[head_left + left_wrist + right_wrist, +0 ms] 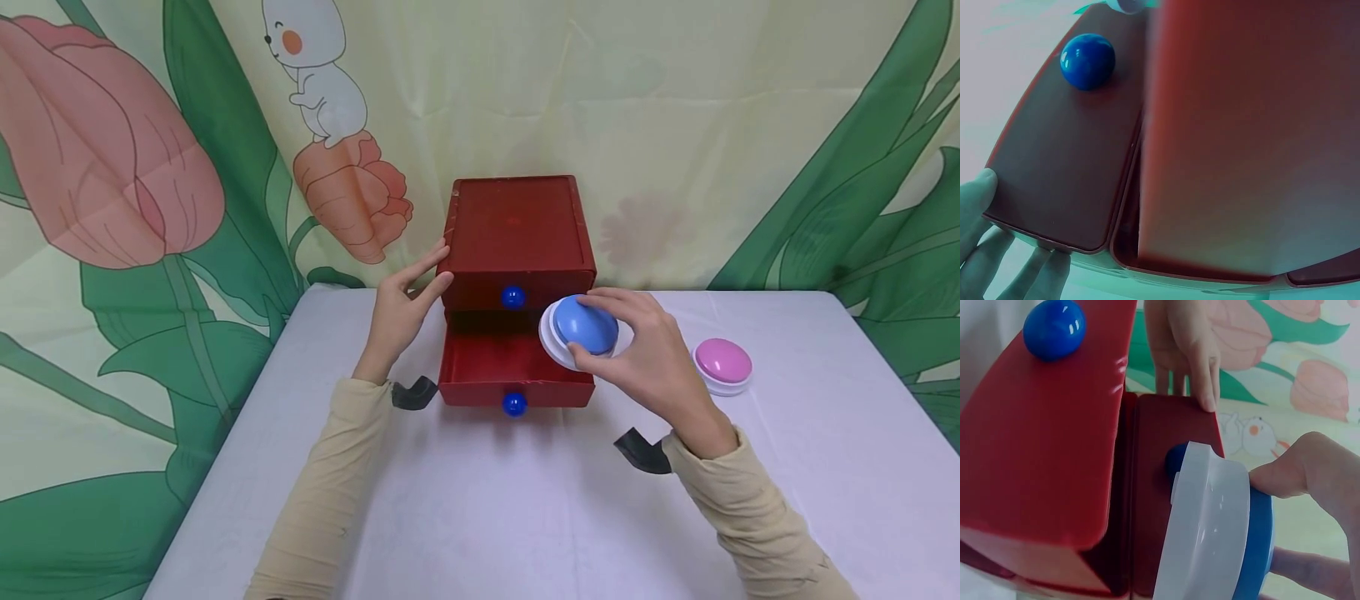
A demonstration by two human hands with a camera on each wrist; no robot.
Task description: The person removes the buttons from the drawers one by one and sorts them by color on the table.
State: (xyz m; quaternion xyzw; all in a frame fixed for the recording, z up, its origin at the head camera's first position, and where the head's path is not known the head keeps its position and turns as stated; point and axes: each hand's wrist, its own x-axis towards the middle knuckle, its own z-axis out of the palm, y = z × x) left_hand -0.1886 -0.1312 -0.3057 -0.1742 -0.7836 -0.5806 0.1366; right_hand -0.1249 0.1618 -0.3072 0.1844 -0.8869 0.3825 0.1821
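Note:
A small red two-drawer cabinet [513, 223] with blue ball knobs stands at the back of the table; its lower drawer [480, 358] is pulled out. My left hand [405, 304] rests against the cabinet's left side, its fingers extended and its thumb at the front edge of the upper drawer [1060, 162]. Between thumb and fingers, my right hand [648, 350] holds a round push button [587, 325] with a blue dome and white base. The button is tilted and overlaps the right part of the open drawer in the head view. From the right wrist, its white base [1207, 519] faces the cabinet.
A second push button [723, 361], pink on a white base, sits on the white-covered table [480, 500] to the right of my right hand. Behind the table hangs a printed cloth [637, 125] with a rabbit, a carrot and tulips.

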